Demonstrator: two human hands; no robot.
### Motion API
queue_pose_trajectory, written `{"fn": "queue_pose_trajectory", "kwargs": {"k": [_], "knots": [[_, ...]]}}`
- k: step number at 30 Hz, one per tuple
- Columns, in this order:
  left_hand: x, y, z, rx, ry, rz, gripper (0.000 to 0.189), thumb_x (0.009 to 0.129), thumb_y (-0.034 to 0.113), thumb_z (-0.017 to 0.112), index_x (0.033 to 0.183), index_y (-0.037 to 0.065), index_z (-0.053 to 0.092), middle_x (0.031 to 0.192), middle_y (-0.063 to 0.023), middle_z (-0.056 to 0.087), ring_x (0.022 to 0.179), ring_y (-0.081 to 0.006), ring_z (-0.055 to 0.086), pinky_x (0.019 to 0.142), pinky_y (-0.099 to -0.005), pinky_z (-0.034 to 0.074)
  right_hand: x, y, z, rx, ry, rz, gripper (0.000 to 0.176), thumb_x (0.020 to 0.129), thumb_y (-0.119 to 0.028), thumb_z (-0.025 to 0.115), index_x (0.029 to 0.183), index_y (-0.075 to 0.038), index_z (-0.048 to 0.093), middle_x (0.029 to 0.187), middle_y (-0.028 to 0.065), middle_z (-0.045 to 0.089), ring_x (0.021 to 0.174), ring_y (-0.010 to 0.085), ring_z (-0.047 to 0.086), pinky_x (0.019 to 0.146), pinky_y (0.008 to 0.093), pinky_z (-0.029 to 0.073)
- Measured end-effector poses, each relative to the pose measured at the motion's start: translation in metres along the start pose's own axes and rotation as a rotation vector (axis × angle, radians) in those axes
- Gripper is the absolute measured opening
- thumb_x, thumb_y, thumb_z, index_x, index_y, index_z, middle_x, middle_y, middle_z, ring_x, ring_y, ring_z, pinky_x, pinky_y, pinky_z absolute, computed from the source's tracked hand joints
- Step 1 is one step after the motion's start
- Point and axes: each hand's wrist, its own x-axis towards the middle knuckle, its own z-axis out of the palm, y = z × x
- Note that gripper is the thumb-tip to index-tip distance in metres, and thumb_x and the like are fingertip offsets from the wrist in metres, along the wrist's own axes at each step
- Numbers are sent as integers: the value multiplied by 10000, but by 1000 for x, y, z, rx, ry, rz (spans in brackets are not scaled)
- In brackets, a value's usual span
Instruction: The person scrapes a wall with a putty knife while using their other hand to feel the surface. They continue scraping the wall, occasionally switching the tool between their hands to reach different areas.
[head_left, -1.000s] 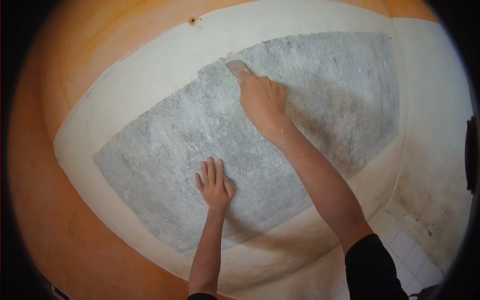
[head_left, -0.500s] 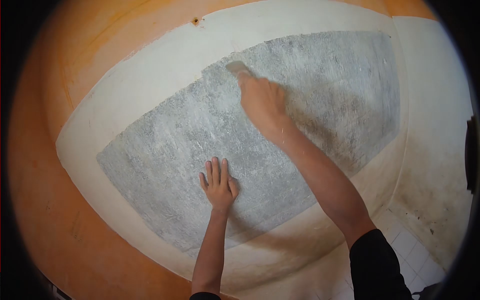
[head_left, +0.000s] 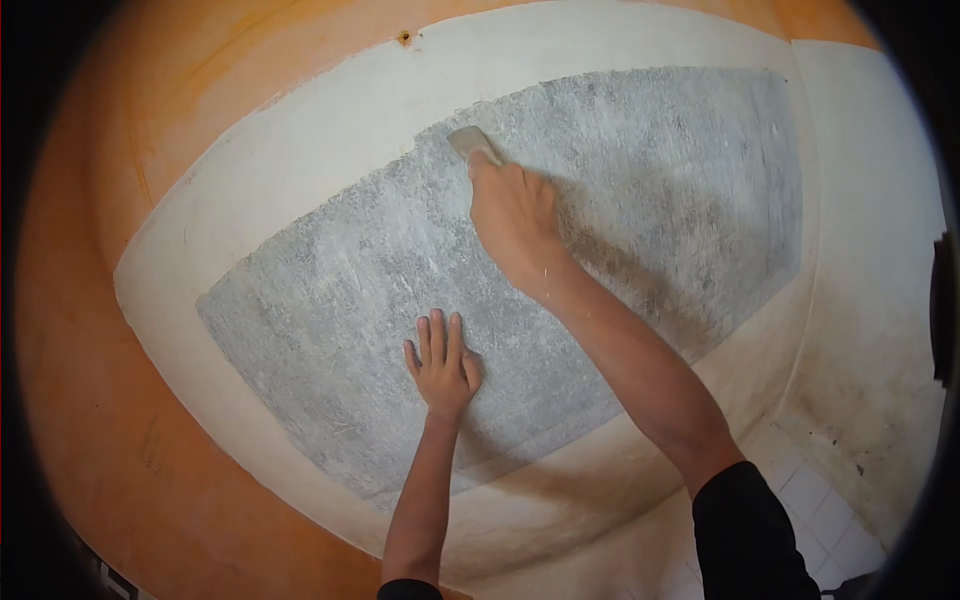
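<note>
A grey, scratched patch [head_left: 330, 330] with a curved upper edge covers much of the wall. My right hand [head_left: 515, 220] is closed around a flat scraper [head_left: 472, 143], whose wide blade lies against the patch near its upper edge. Lower and to the left, my left hand [head_left: 445, 372] rests flat on the grey surface with its fingers spread, holding nothing.
White wall [head_left: 250, 180] borders the patch, with orange wall [head_left: 100, 430] beyond it. A small hole [head_left: 405, 38] shows near the top. White tiles [head_left: 820, 510] lie at the lower right, below a stained wall section [head_left: 870, 380].
My right hand has moved slightly left and down, and the scraper blade now appears sharper. My left hand stays flat on the patch; the view has shifted a little.
</note>
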Motion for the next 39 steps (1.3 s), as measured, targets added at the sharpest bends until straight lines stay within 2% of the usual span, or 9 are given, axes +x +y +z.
{"fn": "queue_pose_trajectory", "kwargs": {"k": [5, 16, 18, 21, 25, 28, 30, 33, 39], "knots": [[0, -2, 2, 2, 28, 39, 529, 900, 185, 445, 1401, 98, 592, 1524, -146, 477, 1470, -302, 362, 1228, -505, 95, 7, -14, 7, -34, 107, 15, 222, 941, -46, 561, 1138, 9, 647, 928, 214, 721, 881, 336, 735, 668, 393, 611], [-6, -1, -1, -11, -9, 21, 529, 892, 190, 466, 1400, 117, 596, 1526, -141, 478, 1467, -306, 365, 1223, -507, 99, -5, -10, 5, -50, -36, -36, 216, 957, -51, 550, 1123, 21, 668, 931, 210, 721, 877, 320, 735, 670, 384, 613], [2, -5, 3, -3, 13, 49, 527, 893, 194, 468, 1398, 120, 599, 1525, -138, 480, 1468, -305, 364, 1223, -507, 99, 11, -15, 4, 13, 78, -83, 210, 984, -89, 490, 1077, -4, 658, 859, 249, 701, 845, 400, 715, 688, 476, 565], [-6, -3, -3, -21, -10, 35, 522, 893, 201, 470, 1392, 123, 605, 1522, -133, 485, 1468, -298, 365, 1223, -505, 103, 2, -17, 1, 23, 6, -32, 228, 1002, -111, 476, 1070, -9, 669, 842, 250, 700, 826, 401, 714, 692, 487, 562], [-3, -6, 0, -15, 13, 46, 524, 892, 202, 470, 1392, 126, 606, 1527, -128, 480, 1464, -296, 370, 1223, -504, 108, 3, -15, 14, 107, 94, -58, 244, 1014, -131, 476, 1081, -4, 674, 846, 251, 701, 815, 401, 713, 697, 493, 562], [-3, -4, -3, -57, -6, 45, 530, 889, 183, 474, 1400, 119, 597, 1531, -136, 472, 1469, -298, 363, 1225, -502, 96, -3, -22, 3, 25, 77, -81, 250, 1017, -145, 485, 1111, -5, 670, 849, 251, 703, 807, 403, 712, 701, 496, 559], [-6, -2, -5, -90, -15, 31, 535, 887, 165, 475, 1407, 111, 589, 1534, -145, 465, 1474, -300, 352, 1227, -502, 84, -17, -27, -5, 36, -73, -29, 192, 973, -75, 515, 1057, -6, 673, 936, 221, 713, 925, 379, 712, 750, 464, 581], [3, -8, -3, -87, 13, 56, 530, 887, 168, 485, 1402, 119, 595, 1536, -135, 466, 1473, -299, 355, 1225, -502, 86, -3, -39, -1, 57, 32, -15, 190, 973, -81, 508, 1040, -12, 672, 930, 223, 713, 925, 376, 712, 753, 453, 580], [-2, -7, -3, -90, 15, 48, 528, 890, 168, 480, 1404, 122, 595, 1538, -132, 465, 1474, -300, 352, 1226, -500, 83, -2, -30, -2, 59, 23, -30, 181, 971, -88, 515, 1036, -14, 667, 913, 223, 713, 923, 391, 710, 748, 459, 579]]}}
